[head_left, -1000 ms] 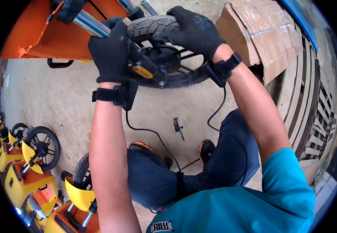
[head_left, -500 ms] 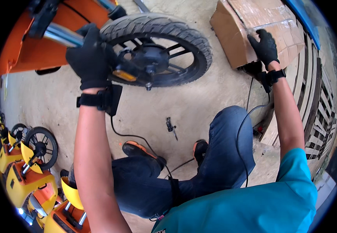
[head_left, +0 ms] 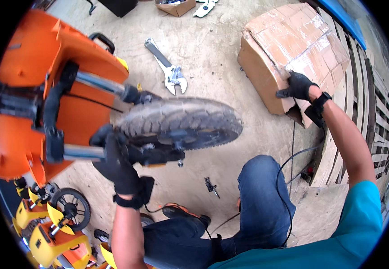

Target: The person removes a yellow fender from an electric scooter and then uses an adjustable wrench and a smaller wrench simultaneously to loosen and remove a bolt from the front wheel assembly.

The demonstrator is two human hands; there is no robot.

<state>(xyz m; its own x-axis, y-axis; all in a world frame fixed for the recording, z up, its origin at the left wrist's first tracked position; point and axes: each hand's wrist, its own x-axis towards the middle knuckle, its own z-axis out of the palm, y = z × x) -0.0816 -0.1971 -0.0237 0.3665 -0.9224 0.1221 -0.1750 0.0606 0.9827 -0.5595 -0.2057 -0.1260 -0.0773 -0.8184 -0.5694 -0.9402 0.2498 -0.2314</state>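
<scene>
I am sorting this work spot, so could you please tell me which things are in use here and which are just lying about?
In use:
- left hand gripping the fork end by the front wheel
- orange vehicle body
- right hand on the cardboard box

Lying about:
- adjustable wrench
- small tool on the floor
- yellow ride-on toys
</scene>
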